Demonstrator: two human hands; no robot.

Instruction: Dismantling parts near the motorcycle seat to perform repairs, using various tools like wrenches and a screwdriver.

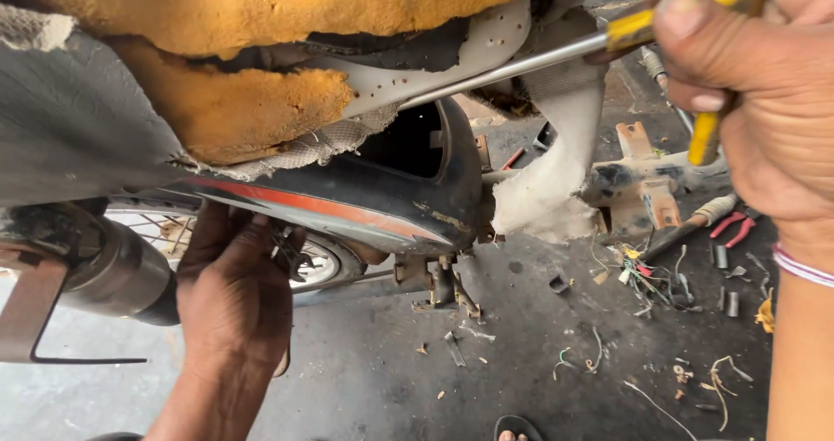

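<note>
My right hand at the upper right grips the yellow handle of a screwdriver. Its steel shaft runs down-left and its tip goes in under the white seat base of a motorcycle. The seat's torn yellow foam hangs above. My left hand reaches up under the black side panel with a red stripe, its fingers curled behind the panel's lower edge; what they touch is hidden.
A chrome exhaust and spoked rear wheel sit at the left. A torn white cloth strip hangs from the seat. Cut wires, small metal parts and red-handled pliers litter the stained concrete floor at the right.
</note>
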